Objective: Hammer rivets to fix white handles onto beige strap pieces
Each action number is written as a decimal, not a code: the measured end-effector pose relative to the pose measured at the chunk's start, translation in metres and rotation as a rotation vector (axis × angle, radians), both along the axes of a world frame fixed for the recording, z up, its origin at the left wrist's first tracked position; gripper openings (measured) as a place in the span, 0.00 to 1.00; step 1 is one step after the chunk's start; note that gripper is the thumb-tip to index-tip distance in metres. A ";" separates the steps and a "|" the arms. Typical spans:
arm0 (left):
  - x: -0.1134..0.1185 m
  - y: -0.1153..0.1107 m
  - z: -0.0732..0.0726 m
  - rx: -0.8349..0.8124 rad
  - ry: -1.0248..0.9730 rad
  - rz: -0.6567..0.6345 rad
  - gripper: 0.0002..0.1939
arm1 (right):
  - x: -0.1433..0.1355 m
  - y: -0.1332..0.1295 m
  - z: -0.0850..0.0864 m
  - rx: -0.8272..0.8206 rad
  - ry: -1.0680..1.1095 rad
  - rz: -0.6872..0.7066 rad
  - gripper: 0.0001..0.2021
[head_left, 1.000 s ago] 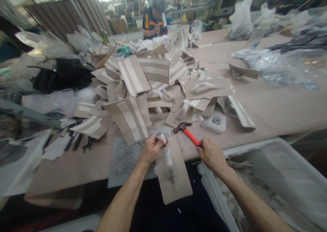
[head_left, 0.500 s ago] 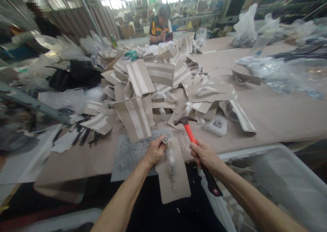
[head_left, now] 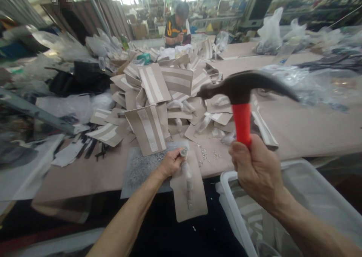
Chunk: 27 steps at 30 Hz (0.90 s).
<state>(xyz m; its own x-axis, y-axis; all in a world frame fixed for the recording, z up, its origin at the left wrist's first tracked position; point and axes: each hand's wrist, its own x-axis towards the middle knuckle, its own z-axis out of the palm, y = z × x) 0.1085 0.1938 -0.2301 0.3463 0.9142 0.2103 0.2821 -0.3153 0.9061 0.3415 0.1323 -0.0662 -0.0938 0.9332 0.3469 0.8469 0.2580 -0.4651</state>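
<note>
My right hand (head_left: 258,170) is raised, its fingers wrapped round the red and black handle of a claw hammer (head_left: 242,121). The hammer's dark head is close to the camera. At the table's front edge my left hand (head_left: 170,163) pinches the upper end of a beige panel (head_left: 199,185). A handle wrapped in clear plastic (head_left: 189,181) runs down the panel's middle. Between thumb and finger a small round metal-topped end (head_left: 183,152) faces upward. The hammer is apart from the panel. Under the left hand lies a worn grey sheet (head_left: 135,172) on the table.
A pile of similar beige panels (head_left: 155,84) with white strips covers the middle of the table (head_left: 296,132). Small metal bits (head_left: 204,155) lie by the panel. A white plastic bin (head_left: 240,219) stands at the right. A person (head_left: 177,28) sits across the table.
My right hand has lifted the hammer up and toward the camera. My left hand still holds the panel in nearly the same place.
</note>
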 end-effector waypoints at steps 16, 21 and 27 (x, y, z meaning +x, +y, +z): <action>-0.004 0.000 -0.001 -0.024 -0.010 -0.074 0.08 | 0.037 0.023 -0.103 -0.606 -0.316 0.023 0.15; -0.003 -0.001 -0.005 -0.041 -0.045 -0.026 0.08 | 0.026 0.027 -0.126 -0.346 -0.328 -0.027 0.14; 0.006 0.001 -0.008 -0.203 -0.235 0.129 0.13 | -0.065 -0.013 -0.108 -0.440 -0.160 0.226 0.20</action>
